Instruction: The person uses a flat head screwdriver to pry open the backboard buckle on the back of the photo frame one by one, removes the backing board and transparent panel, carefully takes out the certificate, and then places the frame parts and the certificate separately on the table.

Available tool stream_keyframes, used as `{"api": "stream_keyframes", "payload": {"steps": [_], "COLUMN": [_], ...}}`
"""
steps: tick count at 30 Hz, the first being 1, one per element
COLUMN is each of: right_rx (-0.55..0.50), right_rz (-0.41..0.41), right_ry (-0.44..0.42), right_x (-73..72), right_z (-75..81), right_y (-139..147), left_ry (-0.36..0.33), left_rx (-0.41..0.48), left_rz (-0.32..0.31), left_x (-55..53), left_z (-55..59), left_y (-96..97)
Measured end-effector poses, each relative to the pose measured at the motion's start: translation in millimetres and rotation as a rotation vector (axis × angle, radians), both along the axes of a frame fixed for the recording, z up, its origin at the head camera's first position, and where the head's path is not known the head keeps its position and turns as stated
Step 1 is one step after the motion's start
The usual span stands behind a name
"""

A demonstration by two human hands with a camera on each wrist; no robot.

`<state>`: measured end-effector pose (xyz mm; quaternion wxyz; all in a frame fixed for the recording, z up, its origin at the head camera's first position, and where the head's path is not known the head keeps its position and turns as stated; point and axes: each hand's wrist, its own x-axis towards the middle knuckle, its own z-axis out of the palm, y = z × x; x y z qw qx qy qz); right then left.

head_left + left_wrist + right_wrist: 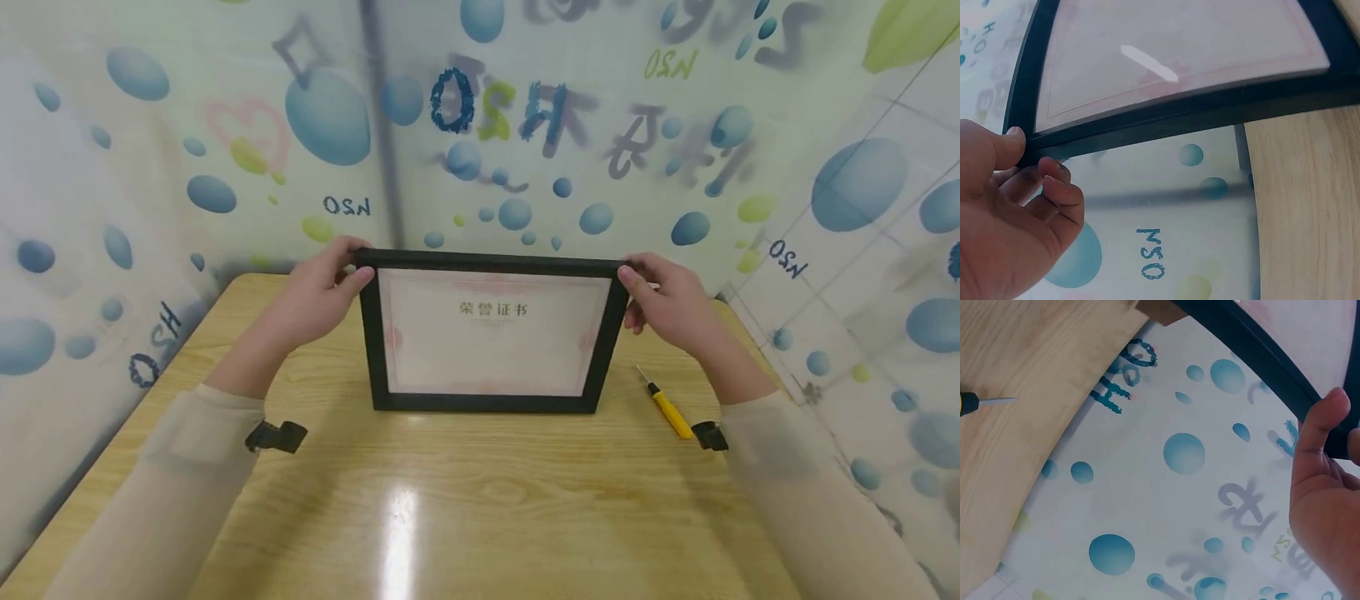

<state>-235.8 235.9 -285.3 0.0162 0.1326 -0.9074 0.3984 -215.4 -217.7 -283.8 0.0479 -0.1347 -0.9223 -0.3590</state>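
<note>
While upright, frame (486, 403) in grip of both hands (324, 287) (667, 298), roomy table (525, 500) around lower edge

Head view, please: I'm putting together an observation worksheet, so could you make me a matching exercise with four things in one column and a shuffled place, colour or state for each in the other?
Column one
1. Framed certificate
2. Screwdriver
3. Left hand
4. Table

Column two
A. Yellow-handled, lying loose
B. Pale, with a wood-grain surface
C. Black-edged, held at both upper corners
D. Gripping with the thumb in front

Right pairs: 1-C, 2-A, 3-D, 4-B.
</note>
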Motion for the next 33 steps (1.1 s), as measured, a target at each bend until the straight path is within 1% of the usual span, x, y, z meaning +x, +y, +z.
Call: {"api": "stream_keyframes", "payload": {"steps": [3, 10, 14, 16, 18, 19, 21, 23, 25, 27, 29, 31, 33], "right_rx": [-0.021, -0.079, -0.128, -0.153, -0.166, -0.170, -0.175, -0.162, -0.134, -0.088, -0.040, 0.002, 0.025], "right_rz": [0.013, 0.036, 0.064, 0.090, 0.117, 0.128, 0.148, 0.156, 0.148, 0.129, 0.104, 0.081, 0.070], "right_ry": [0.024, 0.040, 0.097, 0.119, 0.119, 0.107, 0.066, 0.001, -0.061, -0.114, -0.159, -0.210, -0.275], "right_x": [6.2, 19.4, 32.3, 39.4, 47.2, 51.6, 60.5, 68.8, 75.3, 79.6, 82.0, 82.9, 83.4], "right_z": [1.6, -4.9, -12.9, -18.0, -22.8, -25.3, -30.8, -37.9, -46.6, -56.7, -67.7, -79.0, -90.6], "right_y": [1, 6, 7, 8, 10, 12, 16, 19, 19, 18, 14, 10, 6], "left_ry": [0.010, 0.029, 0.031, 0.031, 0.011, -0.004, -0.066, -0.145, -0.213, -0.286, -0.354, -0.432, -0.486], "left_rx": [0.051, 0.130, 0.163, 0.179, 0.200, 0.202, 0.195, 0.164, 0.126, 0.096, 0.059, 0.026, -0.019], "left_rz": [-0.007, -0.027, -0.046, -0.073, -0.112, -0.134, -0.173, -0.190, -0.186, -0.160, -0.111, -0.051, -0.005], "left_x": [3.2, 10.8, 22.3, 29.3, 36.9, 40.7, 48.8, 57.6, 65.7, 72.2, 76.4, 78.1, 78.5], "left_z": [1.8, -6.9, -11.8, -14.5, -17.4, -18.7, -22.1, -27.1, -34.8, -44.1, -54.1, -64.3, -74.1], "left_y": [0.6, -1.7, -3.1, -4.4, -6.4, -6.7, -7.2, -7.5, -6.2, -3.7, 1.2, 7.5, 12.4]}}
